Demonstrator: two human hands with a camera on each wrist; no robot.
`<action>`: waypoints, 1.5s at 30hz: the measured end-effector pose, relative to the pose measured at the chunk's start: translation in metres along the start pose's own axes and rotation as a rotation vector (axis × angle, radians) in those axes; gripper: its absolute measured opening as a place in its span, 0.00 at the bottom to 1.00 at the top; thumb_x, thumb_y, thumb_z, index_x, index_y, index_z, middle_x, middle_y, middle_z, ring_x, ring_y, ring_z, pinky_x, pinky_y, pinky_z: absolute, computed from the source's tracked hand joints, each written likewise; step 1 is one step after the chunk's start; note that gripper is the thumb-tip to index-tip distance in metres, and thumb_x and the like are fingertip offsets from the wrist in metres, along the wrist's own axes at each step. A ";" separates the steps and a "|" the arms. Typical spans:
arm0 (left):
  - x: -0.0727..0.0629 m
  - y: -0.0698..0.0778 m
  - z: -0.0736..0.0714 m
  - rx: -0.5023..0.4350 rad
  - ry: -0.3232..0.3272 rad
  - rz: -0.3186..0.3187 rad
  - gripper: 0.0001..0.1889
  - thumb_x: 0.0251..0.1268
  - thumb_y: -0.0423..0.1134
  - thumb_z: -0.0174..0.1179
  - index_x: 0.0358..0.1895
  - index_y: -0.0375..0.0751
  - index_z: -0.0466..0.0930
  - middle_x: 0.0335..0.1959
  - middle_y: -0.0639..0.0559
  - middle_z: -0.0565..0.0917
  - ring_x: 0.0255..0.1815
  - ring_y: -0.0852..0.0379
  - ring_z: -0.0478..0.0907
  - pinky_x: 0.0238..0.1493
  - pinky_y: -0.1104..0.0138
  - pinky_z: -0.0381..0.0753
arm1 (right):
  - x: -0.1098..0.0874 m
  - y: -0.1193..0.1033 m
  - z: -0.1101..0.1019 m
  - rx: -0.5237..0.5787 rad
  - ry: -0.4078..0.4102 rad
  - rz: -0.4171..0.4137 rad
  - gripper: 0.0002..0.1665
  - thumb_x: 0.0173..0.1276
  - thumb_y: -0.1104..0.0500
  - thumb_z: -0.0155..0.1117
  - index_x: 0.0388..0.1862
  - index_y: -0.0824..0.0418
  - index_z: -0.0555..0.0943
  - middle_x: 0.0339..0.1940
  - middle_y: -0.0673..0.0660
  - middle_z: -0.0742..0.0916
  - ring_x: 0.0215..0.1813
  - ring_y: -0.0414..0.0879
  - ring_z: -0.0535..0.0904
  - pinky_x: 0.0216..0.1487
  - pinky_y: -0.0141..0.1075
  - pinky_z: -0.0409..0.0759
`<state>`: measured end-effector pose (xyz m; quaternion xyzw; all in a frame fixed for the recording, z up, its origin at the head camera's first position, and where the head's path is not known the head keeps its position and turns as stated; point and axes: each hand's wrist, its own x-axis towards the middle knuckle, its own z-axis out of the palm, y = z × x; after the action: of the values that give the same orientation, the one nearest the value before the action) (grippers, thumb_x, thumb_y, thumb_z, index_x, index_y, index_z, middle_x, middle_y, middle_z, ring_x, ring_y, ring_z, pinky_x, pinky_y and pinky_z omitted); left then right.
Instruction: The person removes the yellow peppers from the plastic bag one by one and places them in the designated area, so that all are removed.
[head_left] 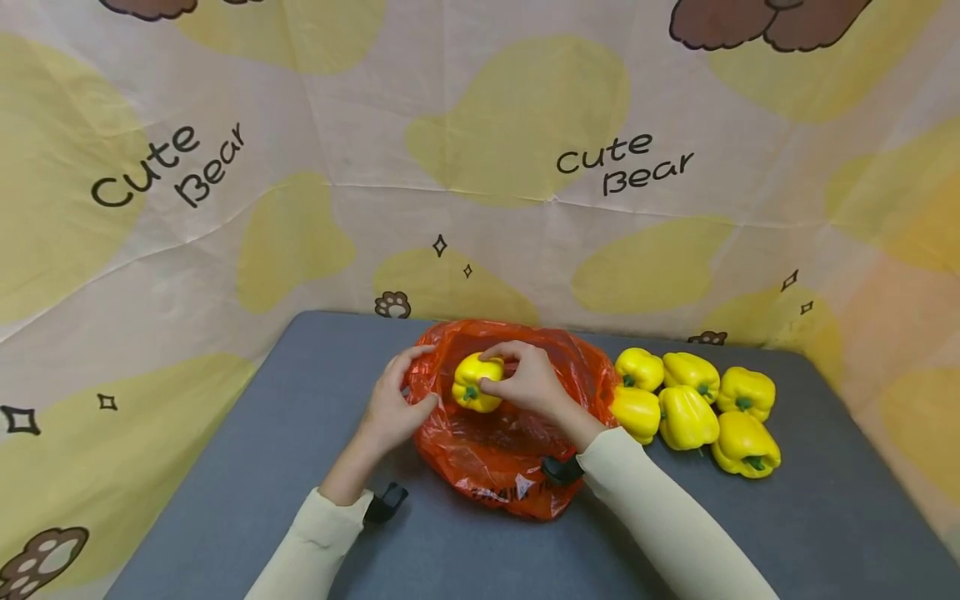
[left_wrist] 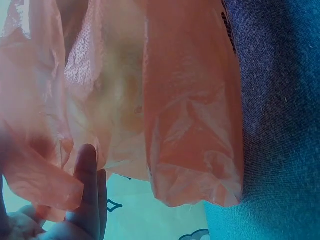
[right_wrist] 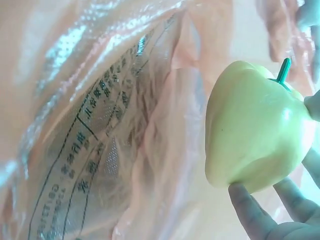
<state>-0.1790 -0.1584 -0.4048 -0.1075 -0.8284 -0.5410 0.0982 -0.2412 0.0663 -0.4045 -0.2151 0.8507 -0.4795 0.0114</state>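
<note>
A red plastic bag (head_left: pixel 480 467) lies with its mouth spread wide on the grey table. My left hand (head_left: pixel 392 408) holds the left rim of the bag, fingers on the film and thumb toward the opening. In the left wrist view, a flap of the bag (left_wrist: pixel 45 185) lies across the fingers. Over the bag's mouth, my right hand (head_left: pixel 534 385) grips a yellow bell pepper (head_left: pixel 472 396) between thumb and fingers. The right wrist view shows this bell pepper (right_wrist: pixel 255 135) with its green stem and the fingertips (right_wrist: pixel 240 195) against its side. The bag's bottom is partly hidden.
Several yellow bell peppers (head_left: pixel 688 417) stand grouped on the table right of the bag, the nearest against its edge. The grey table (head_left: pixel 300 417) ends at a patterned cloth backdrop (head_left: pixel 510 117). Dark wrist devices (head_left: pixel 386 502) sit under both sleeves.
</note>
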 end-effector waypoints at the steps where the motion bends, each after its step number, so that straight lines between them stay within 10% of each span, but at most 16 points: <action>1: 0.000 0.000 0.000 0.002 0.001 0.002 0.34 0.51 0.24 0.62 0.64 0.48 0.69 0.60 0.41 0.71 0.55 0.43 0.76 0.47 0.60 0.82 | -0.002 -0.001 -0.002 0.010 0.001 -0.002 0.18 0.52 0.54 0.74 0.44 0.53 0.86 0.50 0.52 0.85 0.48 0.50 0.82 0.46 0.43 0.83; 17: -0.001 -0.004 -0.001 0.024 0.009 0.021 0.33 0.50 0.26 0.62 0.64 0.47 0.70 0.61 0.41 0.71 0.55 0.44 0.77 0.45 0.65 0.81 | -0.040 -0.009 -0.049 0.020 0.098 -0.069 0.19 0.53 0.56 0.75 0.46 0.52 0.85 0.51 0.53 0.85 0.53 0.49 0.79 0.52 0.53 0.79; 32: -0.009 0.031 -0.006 0.032 -0.014 -0.026 0.31 0.52 0.22 0.60 0.64 0.34 0.68 0.61 0.33 0.70 0.55 0.38 0.76 0.46 0.58 0.82 | -0.090 -0.006 -0.099 -0.034 0.185 -0.060 0.21 0.54 0.60 0.75 0.48 0.53 0.84 0.51 0.52 0.85 0.52 0.45 0.79 0.49 0.41 0.83; 45: -0.011 0.031 -0.006 0.051 -0.014 -0.035 0.31 0.52 0.23 0.61 0.64 0.35 0.69 0.61 0.34 0.70 0.55 0.38 0.76 0.45 0.58 0.81 | -0.134 0.003 -0.127 -0.071 0.243 -0.049 0.21 0.54 0.65 0.74 0.49 0.58 0.83 0.50 0.56 0.85 0.47 0.33 0.78 0.43 0.28 0.81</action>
<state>-0.1596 -0.1530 -0.3782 -0.0942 -0.8442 -0.5207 0.0856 -0.1493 0.2207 -0.3634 -0.1763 0.8567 -0.4719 -0.1110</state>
